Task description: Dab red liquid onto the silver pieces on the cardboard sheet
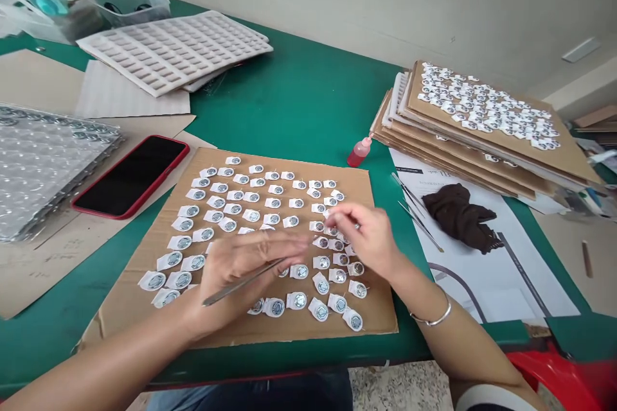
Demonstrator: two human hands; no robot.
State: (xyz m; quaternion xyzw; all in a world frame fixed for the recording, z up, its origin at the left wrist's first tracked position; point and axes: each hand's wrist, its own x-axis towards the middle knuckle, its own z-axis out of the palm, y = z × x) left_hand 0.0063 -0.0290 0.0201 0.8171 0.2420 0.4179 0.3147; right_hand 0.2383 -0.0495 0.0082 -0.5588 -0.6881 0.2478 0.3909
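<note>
Above the cardboard sheet (337, 327), my left hand (241, 270) is closed around slim metal tweezers (241, 286), whose tips are hidden by my fingers. My right hand (364, 234) is curled in a pinch over the sheet's right side. A small shiny spot shows at its fingers, too small to name. Rows of small round metal discs on white tabs (299, 300) lie on the sheet, some hidden under my hands. The fingertips of both hands are close together but apart.
A phone (132, 176) and bubble wrap (48, 167) lie left. White moulded trays (178, 51) and plastic boxes (132, 6) stand behind. A red-liquid bottle (359, 153), more tweezers (419, 212), dark cloth (457, 212) and a stack of loaded cardboard sheets (486, 141) are right.
</note>
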